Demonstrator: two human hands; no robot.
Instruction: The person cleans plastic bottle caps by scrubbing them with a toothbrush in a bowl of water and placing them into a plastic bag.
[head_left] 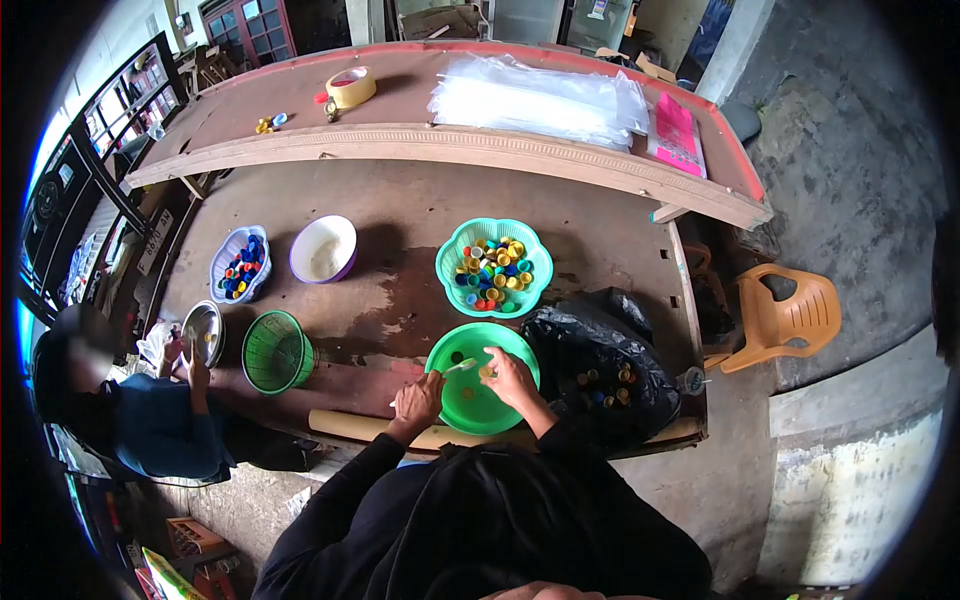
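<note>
Over the green basin [444, 408], my left hand [415, 402] is closed around what looks like a toothbrush [461, 366], its pale head pointing right across the basin. My right hand [512, 382] pinches a yellowish bottle cap [487, 372] close to the brush head. A few caps, one dark [456, 357] and one yellowish [467, 394], lie in the basin. To the right, an open black plastic bag [645, 345] holds several caps [625, 375]. Behind the basin stands a turquoise scalloped bowl [447, 262] full of mixed coloured caps [495, 268].
Leftward are a green mesh basket [258, 372], a white-and-purple bowl [312, 236], and a lilac basket [228, 282] of caps. A co-worker [165, 420] holds a metal bowl [206, 330]. A raised shelf [400, 145] bears tape [352, 90] and clear plastic bags [540, 100].
</note>
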